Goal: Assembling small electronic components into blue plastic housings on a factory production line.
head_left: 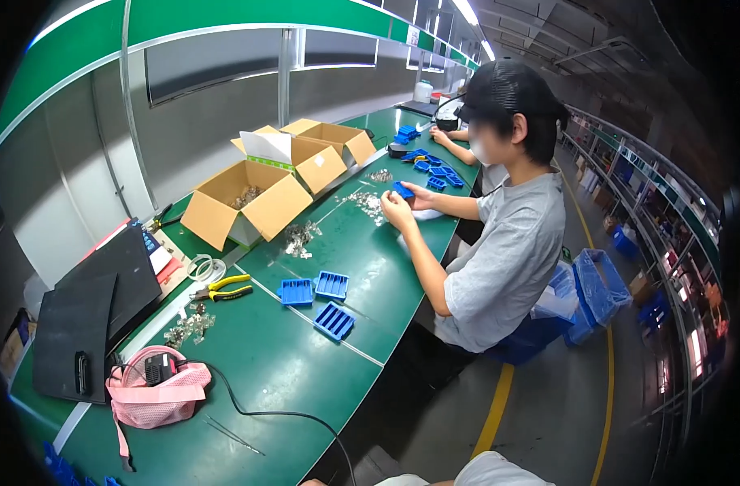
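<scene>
Neither of my hands shows clearly; only light clothing (499, 471) and slivers of skin appear along the lower edge. Closest to me on the green table (281, 364) lie metal tweezers (234, 437). Beside them sits a pink mesh pouch (155, 397) with a black device (159, 368) and a cable (281, 414) running toward me. Yellow-handled pliers (224, 288) rest near a small pile of metal parts (192, 326). Three blue slotted trays (334, 321) are grouped at the table's middle. To the right, a co-worker (508, 219) holds a blue tray (403, 190) in both hands.
Open cardboard boxes (248, 202) line the back of the table, one with metal parts inside. More metal pieces (301, 239) lie in front. Black panels (103, 300) stand at the left. Blue lined bins (597, 283) are on the floor behind the co-worker.
</scene>
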The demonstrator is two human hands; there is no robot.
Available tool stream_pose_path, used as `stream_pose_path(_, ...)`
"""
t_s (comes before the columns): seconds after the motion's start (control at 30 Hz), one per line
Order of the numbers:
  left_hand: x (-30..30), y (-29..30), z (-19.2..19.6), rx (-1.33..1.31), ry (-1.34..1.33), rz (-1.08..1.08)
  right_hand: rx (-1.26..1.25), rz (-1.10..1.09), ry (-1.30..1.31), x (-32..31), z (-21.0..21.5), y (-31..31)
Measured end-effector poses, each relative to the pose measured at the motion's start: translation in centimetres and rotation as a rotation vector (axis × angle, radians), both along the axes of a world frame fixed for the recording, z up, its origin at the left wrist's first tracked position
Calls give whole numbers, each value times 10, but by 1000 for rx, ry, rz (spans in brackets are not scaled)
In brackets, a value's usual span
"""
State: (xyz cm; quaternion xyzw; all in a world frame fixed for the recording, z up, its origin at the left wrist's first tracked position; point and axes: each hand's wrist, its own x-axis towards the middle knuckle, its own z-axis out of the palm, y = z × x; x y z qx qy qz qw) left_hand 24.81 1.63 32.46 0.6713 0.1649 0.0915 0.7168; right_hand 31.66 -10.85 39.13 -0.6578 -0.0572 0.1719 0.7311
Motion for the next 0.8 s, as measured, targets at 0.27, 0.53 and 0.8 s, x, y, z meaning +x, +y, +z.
stream_pose_path(0.27,-5,14,-40,-566,143,215,7,32,31,-3,1,-1)
stream_pose_path(0.53,-2,16,-16,1196,6,-187,74,32,162,-3,2,1)
stream_pose_path(0.8,14,0,11,597,-171,-30,28,39,160,-2,-2,1)
